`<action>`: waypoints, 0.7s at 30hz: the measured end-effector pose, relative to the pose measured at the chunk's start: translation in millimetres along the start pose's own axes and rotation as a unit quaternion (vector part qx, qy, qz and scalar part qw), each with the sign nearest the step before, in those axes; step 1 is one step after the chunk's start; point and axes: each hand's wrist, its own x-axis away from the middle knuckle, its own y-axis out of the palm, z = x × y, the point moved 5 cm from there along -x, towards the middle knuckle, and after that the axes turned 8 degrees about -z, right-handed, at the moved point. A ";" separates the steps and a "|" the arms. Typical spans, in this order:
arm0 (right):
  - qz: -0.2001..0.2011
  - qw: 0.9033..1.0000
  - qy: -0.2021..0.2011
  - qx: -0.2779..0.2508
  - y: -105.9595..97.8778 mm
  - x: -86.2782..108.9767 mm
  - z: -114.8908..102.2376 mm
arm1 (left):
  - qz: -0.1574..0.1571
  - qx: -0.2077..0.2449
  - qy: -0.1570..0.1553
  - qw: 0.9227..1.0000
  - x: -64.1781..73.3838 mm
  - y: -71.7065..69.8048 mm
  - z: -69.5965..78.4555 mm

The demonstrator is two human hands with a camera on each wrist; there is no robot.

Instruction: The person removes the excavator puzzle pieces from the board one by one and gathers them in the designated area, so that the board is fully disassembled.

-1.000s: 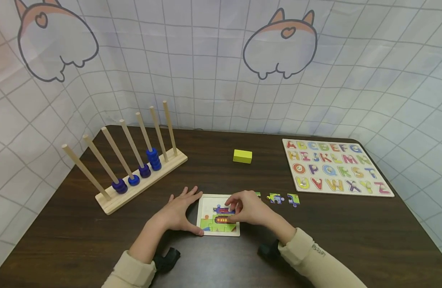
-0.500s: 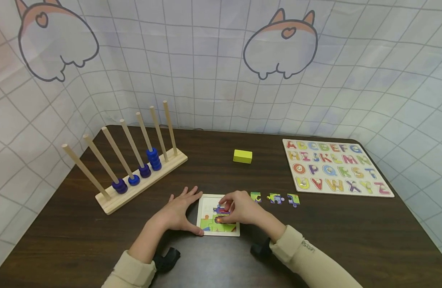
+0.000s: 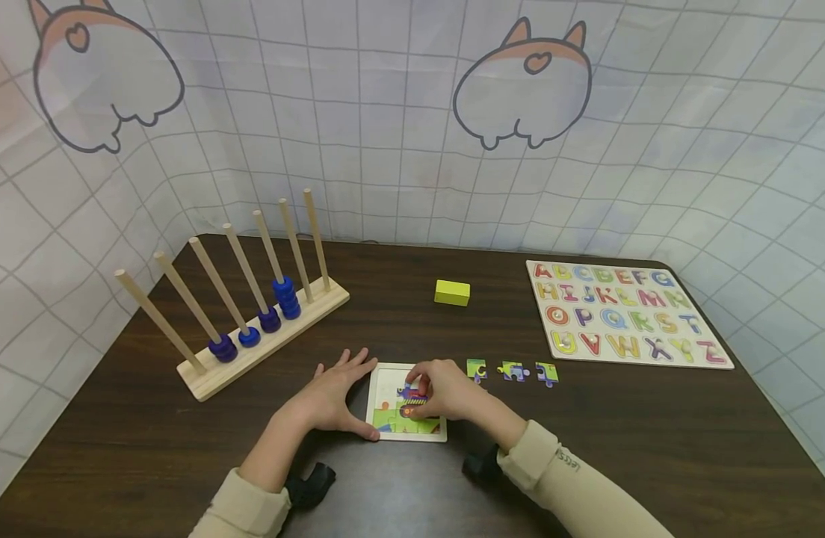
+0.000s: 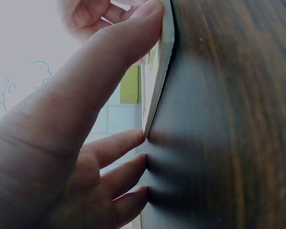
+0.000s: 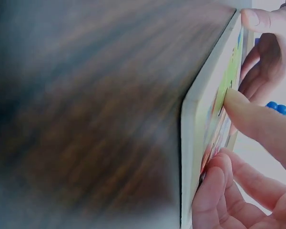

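Head view shows a pale-framed puzzle, its near part green.

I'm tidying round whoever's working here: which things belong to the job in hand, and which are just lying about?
In the job:
puzzle tray, left hand at its edge
pieces inside, touched by right hand
three loose puzzle pieces

Apparently lying about:
peg stand with rings
yellow block
alphabet board

A yellow block separates peg rack and alphabet board
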 end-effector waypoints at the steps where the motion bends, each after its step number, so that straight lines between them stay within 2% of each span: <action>1: 0.000 1.000 0.001 -0.001 0.4 0.0 0.3 | 0.000 0.000 0.001 1.000 0.0 0.0 0.1; 7: 0.003 1.000 0.003 0.002 1.8 1.4 0.1 | 0.001 0.001 0.003 1.000 0.0 0.4 0.1; 15: 0.026 0.999 -0.011 0.045 2.4 2.4 -3.3 | 0.003 0.000 0.001 1.000 0.0 0.6 -0.1; 21: 0.029 0.999 -0.017 0.043 2.1 2.5 -4.3 | 0.004 0.000 0.001 1.000 0.2 0.2 0.1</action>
